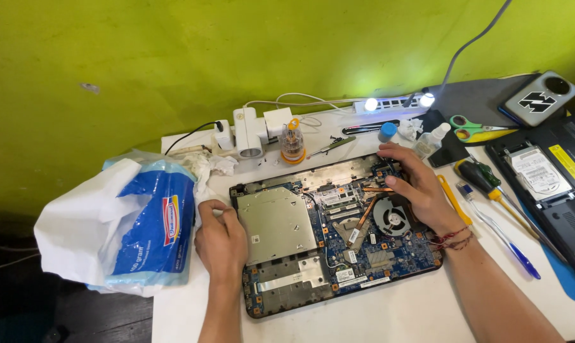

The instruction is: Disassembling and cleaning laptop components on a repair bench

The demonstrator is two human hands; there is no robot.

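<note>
While the left hand (221, 241) rests flat, steadying the opened dark laptop base (332, 232) on the white tabletop (389, 311), right-hand fingers (394, 166) pinch narrowly near the black round fan (391, 217) (likely freeing a connector; a gentle lift seems called for).

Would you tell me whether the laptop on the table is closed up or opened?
Opened: the laptop has its cover off, with circuit board, fan and silver drive exposed.

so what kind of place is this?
Likely a small electronics repair bench, maybe at home. An opened laptop lies on the white table under both hands, with screwdrivers and a second opened laptop beside it.
</note>
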